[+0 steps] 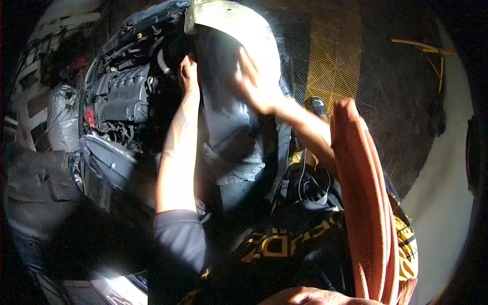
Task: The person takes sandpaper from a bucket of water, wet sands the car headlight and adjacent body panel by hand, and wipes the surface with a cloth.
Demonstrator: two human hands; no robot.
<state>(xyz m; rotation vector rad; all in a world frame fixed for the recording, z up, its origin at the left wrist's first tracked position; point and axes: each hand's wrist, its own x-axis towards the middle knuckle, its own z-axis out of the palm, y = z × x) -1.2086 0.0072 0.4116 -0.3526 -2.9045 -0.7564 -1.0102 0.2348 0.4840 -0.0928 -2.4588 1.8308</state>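
A car fender (211, 76) runs down the middle of the view, pale and brightly lit at its far end and grey nearer me. My left hand (188, 72) is at its inner edge beside the engine bay, fingers curled closed. What they grip, if anything, is hidden. Over the fender's outer side, my right hand (251, 84) has its fingers stretched out, somewhat blurred by motion. Whether its palm touches the surface, I cannot tell. A crumpled grey cloth (241, 170) lies on the nearer part of the fender.
Left of the fender lies the exposed engine (124, 94). A headlight (107, 157) sits at the car's front corner, with a clear plastic bag (63, 117) beyond it. An orange-brown cloth (363, 203) hangs in front of me. Yellow patterned floor tiles (333, 56) show at right.
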